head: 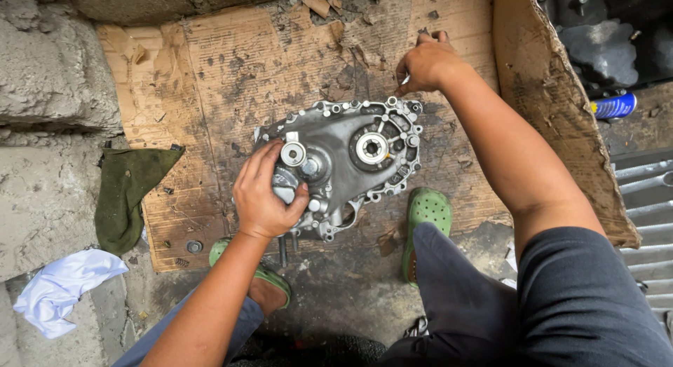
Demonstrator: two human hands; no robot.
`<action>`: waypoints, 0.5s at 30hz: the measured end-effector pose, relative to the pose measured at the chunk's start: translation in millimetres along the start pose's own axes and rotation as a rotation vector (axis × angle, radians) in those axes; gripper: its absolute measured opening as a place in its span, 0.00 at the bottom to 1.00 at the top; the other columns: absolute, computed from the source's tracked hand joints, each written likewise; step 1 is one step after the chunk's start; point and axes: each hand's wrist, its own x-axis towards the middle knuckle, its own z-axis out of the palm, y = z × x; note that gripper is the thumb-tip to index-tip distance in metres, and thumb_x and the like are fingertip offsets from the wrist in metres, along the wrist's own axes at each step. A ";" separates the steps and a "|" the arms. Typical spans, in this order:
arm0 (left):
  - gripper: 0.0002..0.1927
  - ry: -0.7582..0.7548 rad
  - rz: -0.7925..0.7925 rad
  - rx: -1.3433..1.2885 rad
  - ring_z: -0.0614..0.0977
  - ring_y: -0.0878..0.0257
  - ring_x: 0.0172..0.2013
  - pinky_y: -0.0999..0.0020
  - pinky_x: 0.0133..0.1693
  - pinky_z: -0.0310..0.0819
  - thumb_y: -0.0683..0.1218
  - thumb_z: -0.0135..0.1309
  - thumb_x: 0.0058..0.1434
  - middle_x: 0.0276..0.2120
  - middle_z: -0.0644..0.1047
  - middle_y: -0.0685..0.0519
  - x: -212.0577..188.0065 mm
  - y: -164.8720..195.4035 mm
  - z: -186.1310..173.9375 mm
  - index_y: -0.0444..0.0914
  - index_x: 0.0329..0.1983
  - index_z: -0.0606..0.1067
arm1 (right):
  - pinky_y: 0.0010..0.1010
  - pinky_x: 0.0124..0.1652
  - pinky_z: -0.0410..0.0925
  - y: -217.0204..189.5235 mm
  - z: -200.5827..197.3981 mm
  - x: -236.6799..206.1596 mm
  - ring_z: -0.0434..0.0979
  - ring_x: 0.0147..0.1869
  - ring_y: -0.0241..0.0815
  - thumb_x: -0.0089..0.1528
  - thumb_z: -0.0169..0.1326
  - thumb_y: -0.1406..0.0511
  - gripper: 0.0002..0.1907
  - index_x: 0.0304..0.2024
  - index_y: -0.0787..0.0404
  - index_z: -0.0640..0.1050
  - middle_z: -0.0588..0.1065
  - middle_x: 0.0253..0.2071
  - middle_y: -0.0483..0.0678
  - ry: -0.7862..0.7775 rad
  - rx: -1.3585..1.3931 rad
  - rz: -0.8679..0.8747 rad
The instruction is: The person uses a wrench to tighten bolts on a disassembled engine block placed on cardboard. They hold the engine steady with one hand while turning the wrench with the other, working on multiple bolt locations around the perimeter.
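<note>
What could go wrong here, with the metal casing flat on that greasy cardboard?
1. The left hand grips one end of the metal engine casing and the right hand works at its far rim; on the oily cardboard it could slide.
2. The green clogs sit right at the casing's edge, so a slip may hit the feet.
3. Loose small parts near the cardboard's edge could get lost.

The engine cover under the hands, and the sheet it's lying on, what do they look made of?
Engine cover: likely cast metal, perhaps aluminium; dull silver-grey, with moulded ribs and bolt bosses around its rim. Sheet: corrugated cardboard, brown, torn at the edges, darkened by oily-looking stains.
</note>
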 end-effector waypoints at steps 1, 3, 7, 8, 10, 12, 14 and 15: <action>0.34 -0.003 0.001 -0.002 0.79 0.41 0.56 0.53 0.60 0.73 0.52 0.61 0.51 0.57 0.76 0.38 0.1 0.4 0.3 0.32 0.60 0.73 | 0.60 0.70 0.45 -0.2 -0.9 1.4 0.65 0.69 0.50 0.50 0.68 0.42 0.22 0.41 0.42 0.86 0.81 0.47 0.43 -0.003 -0.018 -0.001; 0.34 -0.004 0.003 0.007 0.79 0.41 0.57 0.53 0.60 0.73 0.52 0.61 0.51 0.57 0.76 0.38 -0.1 1.3 0.9 0.32 0.60 0.73 | 0.57 0.72 0.45 -0.8 -1.7 2.9 0.69 0.66 0.47 0.50 0.68 0.41 0.23 0.40 0.43 0.86 0.82 0.46 0.43 -0.030 -0.029 0.014; 0.33 -0.008 0.011 0.017 0.80 0.41 0.56 0.52 0.59 0.73 0.52 0.60 0.52 0.57 0.77 0.38 -1.8 2.0 3.4 0.32 0.60 0.74 | 0.54 0.73 0.48 2.7 8.9 -7.5 0.78 0.58 0.47 0.55 0.65 0.42 0.21 0.41 0.44 0.85 0.83 0.43 0.46 -0.028 0.004 0.033; 0.33 -0.002 0.015 0.018 0.80 0.41 0.56 0.52 0.59 0.73 0.52 0.61 0.51 0.57 0.77 0.38 -2.8 2.0 4.3 0.32 0.60 0.73 | 0.51 0.66 0.55 4.2 15.1 -12.8 0.78 0.55 0.48 0.57 0.64 0.43 0.19 0.40 0.46 0.84 0.82 0.42 0.46 -0.024 0.064 0.046; 0.34 0.008 0.027 0.019 0.79 0.40 0.56 0.52 0.59 0.73 0.52 0.61 0.51 0.57 0.77 0.38 -5.1 1.7 5.8 0.32 0.60 0.73 | 0.46 0.53 0.69 7.7 30.8 -25.1 0.79 0.50 0.49 0.60 0.63 0.47 0.17 0.40 0.49 0.83 0.82 0.40 0.48 -0.014 0.185 0.075; 0.33 -0.004 0.023 0.013 0.79 0.40 0.56 0.52 0.60 0.73 0.51 0.61 0.52 0.57 0.77 0.38 -7.8 1.6 6.9 0.32 0.60 0.73 | 0.38 0.48 0.70 8.8 49.4 -36.7 0.81 0.43 0.42 0.61 0.63 0.50 0.15 0.38 0.53 0.82 0.83 0.35 0.45 0.021 0.472 0.111; 0.33 -0.008 0.023 0.017 0.79 0.40 0.56 0.52 0.60 0.73 0.51 0.61 0.52 0.57 0.77 0.39 -10.8 2.6 7.3 0.32 0.60 0.73 | 0.33 0.43 0.71 8.4 65.6 -44.1 0.81 0.38 0.38 0.62 0.63 0.53 0.15 0.35 0.57 0.81 0.84 0.31 0.43 0.055 0.665 0.144; 0.33 -0.006 0.028 0.023 0.79 0.40 0.56 0.52 0.60 0.73 0.51 0.61 0.52 0.57 0.77 0.39 -11.7 3.3 7.7 0.32 0.61 0.73 | 0.32 0.41 0.71 7.7 71.6 -45.6 0.81 0.36 0.37 0.62 0.63 0.53 0.16 0.34 0.59 0.81 0.83 0.30 0.42 0.074 0.714 0.161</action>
